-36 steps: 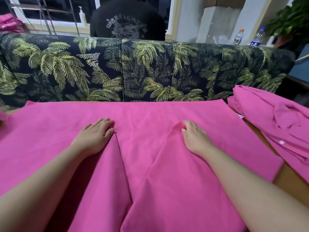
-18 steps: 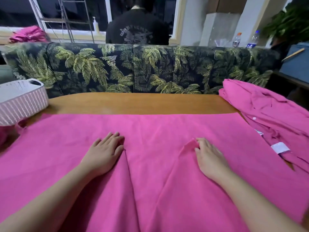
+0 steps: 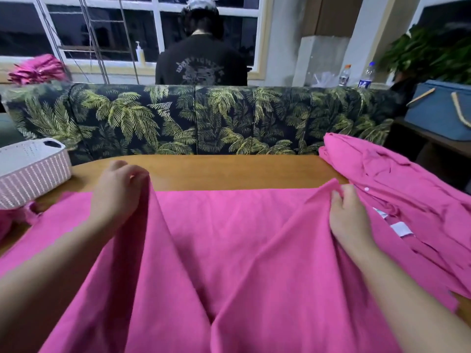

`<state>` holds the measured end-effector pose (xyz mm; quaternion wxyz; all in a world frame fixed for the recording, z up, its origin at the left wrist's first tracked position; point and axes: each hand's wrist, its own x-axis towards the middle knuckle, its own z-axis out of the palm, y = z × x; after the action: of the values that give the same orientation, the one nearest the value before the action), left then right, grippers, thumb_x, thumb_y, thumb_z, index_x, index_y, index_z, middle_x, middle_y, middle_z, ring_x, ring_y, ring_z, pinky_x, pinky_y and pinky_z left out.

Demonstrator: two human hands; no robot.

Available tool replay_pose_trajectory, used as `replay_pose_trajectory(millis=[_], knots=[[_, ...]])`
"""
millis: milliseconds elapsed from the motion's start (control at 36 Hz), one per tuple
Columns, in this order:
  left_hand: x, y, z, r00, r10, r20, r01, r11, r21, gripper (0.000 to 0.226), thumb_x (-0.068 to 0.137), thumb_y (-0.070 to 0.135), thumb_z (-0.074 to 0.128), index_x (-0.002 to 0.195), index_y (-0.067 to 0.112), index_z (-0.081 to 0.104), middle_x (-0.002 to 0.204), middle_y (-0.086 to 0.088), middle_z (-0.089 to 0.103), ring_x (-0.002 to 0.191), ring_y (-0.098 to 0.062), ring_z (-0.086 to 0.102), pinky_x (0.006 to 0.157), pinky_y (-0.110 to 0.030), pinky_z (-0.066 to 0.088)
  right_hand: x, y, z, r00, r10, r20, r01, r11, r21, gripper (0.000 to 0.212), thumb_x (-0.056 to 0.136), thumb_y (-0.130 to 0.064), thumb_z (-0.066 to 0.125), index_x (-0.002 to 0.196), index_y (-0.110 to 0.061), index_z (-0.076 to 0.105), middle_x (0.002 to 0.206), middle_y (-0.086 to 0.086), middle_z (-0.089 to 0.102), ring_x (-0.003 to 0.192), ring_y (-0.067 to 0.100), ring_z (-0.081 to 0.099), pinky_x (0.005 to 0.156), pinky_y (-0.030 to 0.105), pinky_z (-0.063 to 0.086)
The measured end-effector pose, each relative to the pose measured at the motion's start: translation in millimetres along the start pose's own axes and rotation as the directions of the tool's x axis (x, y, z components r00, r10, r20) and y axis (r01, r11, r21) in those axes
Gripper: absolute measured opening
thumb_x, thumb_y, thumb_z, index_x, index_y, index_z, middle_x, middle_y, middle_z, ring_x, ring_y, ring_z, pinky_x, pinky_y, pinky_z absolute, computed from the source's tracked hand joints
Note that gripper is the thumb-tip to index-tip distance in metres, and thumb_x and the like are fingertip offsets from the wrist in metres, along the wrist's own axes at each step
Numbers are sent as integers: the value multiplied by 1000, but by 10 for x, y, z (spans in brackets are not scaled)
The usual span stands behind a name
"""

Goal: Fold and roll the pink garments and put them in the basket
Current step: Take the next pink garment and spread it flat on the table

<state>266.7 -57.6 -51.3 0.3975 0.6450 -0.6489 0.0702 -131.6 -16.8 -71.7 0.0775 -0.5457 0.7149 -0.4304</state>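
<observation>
Two hands each pinched a raised peak of the pink garment, a smooth, matte woven cloth spread wide over the wooden table. The left hand had its fingers curled round a fold lifted into a tall tent-like ridge, from which a long crease ran down toward the near edge. The right hand gripped a second, lower peak between thumb and fingers, near the cloth's far right corner. Between the two ridges the fabric sagged in a shallow valley.

Just beside the right hand lay a rumpled heap of pink shirts, softly wrinkled, with a small white button and white labels showing. At the table's left edge stood the basket, pale, ribbed in a woven pattern, with rounded corners and a handle slot in its rim. Behind the table ran a sofa upholstered in dark cloth printed with green palm fronds.
</observation>
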Motion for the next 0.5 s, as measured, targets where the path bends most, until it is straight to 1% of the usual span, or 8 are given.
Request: replay_pose_trajectory(millis=[56, 111, 167, 250, 306, 361, 444, 500], knots=[[217, 40, 39, 995, -97, -2, 97, 995, -30, 16, 92, 8, 56, 95, 4, 71, 95, -22, 58, 90, -32, 61, 80, -34, 45, 212, 22, -50, 996, 65, -55, -64, 998, 23, 21, 104, -21, 33, 112, -7, 45, 87, 9, 53, 89, 33, 54, 69, 37, 35], [402, 26, 138, 967, -255, -7, 253, 964, -85, 17, 95, 10, 53, 94, 3, 68, 87, -22, 62, 83, -18, 66, 76, -27, 44, 400, 80, -54, 985, 136, -106, -131, 990, 49, 21, 104, -20, 31, 115, -5, 42, 77, 2, 46, 84, 31, 52, 67, 37, 35], [544, -22, 267, 932, -362, 0, 360, 928, -92, 21, 97, 12, 48, 99, -1, 65, 100, -27, 65, 97, -33, 62, 79, -34, 43, 539, 167, -34, 975, 181, -129, -177, 983, 46, 23, 104, -19, 31, 116, -2, 42, 75, 3, 46, 84, 33, 53, 66, 37, 36], [569, 15, 513, 894, -412, 177, 424, 905, -32, 30, 97, 10, 48, 124, -4, 52, 122, -30, 56, 115, -41, 51, 92, -40, 38, 616, 339, 15, 972, 219, -90, -223, 974, -33, 23, 102, -13, 35, 115, 3, 43, 97, 25, 58, 97, 43, 57, 75, 43, 39], [490, 108, 701, 873, -366, 323, 385, 923, 6, 41, 96, 12, 53, 134, -3, 44, 131, -29, 48, 120, -41, 47, 99, -39, 35, 608, 439, 68, 975, 222, -27, -223, 972, -77, 16, 101, -11, 36, 110, -1, 45, 107, 30, 59, 102, 44, 57, 80, 44, 41], [380, 252, 862, 851, -287, 439, 312, 950, 16, 43, 95, 14, 55, 135, 1, 46, 134, -26, 48, 117, -39, 50, 99, -37, 36, 593, 498, 112, 978, 207, 25, -203, 973, -106, 11, 101, -11, 37, 105, -5, 45, 105, 25, 61, 102, 41, 58, 81, 44, 42], [179, 608, 1068, 787, -111, 606, 159, 987, -26, 39, 96, 17, 55, 133, 6, 51, 131, -17, 56, 118, -30, 54, 93, -28, 38, 598, 529, 140, 982, 176, 73, -166, 978, -122, 7, 101, -12, 39, 100, -10, 45, 89, 10, 55, 96, 36, 60, 75, 40, 42], [26, 929, 1178, 714, 14, 700, 76, 992, -98, 33, 96, 21, 54, 128, 10, 56, 120, -11, 63, 108, -25, 59, 81, -23, 38, 608, 535, 131, 986, 146, 75, -138, 984, -109, 10, 100, -12, 42, 105, -9, 50, 90, 8, 56, 97, 35, 60, 75, 38, 41]])
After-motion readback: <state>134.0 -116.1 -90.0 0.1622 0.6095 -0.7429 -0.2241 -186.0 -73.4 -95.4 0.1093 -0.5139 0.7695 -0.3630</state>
